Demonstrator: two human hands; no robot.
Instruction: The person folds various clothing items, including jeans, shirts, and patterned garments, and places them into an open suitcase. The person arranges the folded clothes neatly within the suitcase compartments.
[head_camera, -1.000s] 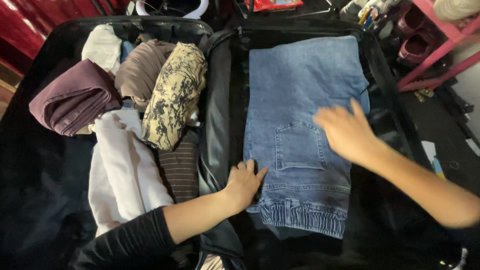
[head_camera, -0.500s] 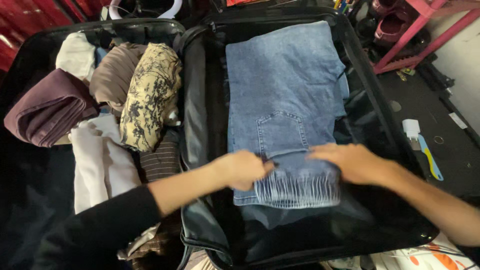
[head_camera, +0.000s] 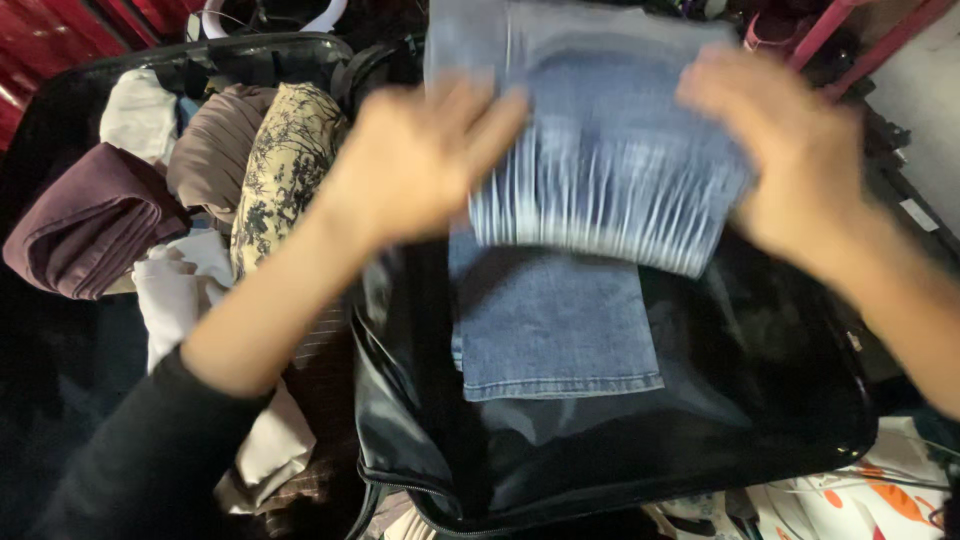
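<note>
A pair of light blue jeans (head_camera: 600, 150) is lifted above the right half of an open black suitcase (head_camera: 640, 450), its lower part blurred by motion. My left hand (head_camera: 420, 160) grips its left edge and my right hand (head_camera: 790, 150) grips its right edge. Another folded piece of blue denim (head_camera: 550, 325) still lies flat in the suitcase beneath. Whether it belongs to the same garment I cannot tell.
The suitcase's left half holds rolled clothes: a maroon roll (head_camera: 90, 225), a beige floral roll (head_camera: 285, 170), a taupe roll (head_camera: 215, 150), white garments (head_camera: 190, 300) and a striped one. A pink rack (head_camera: 850, 20) stands at the back right. Patterned white fabric (head_camera: 860, 500) lies at the front right.
Both hands took hold of the jeans' cuffed lower end and raised it up and away from me, off the suitcase floor. The denim under it came into view.
</note>
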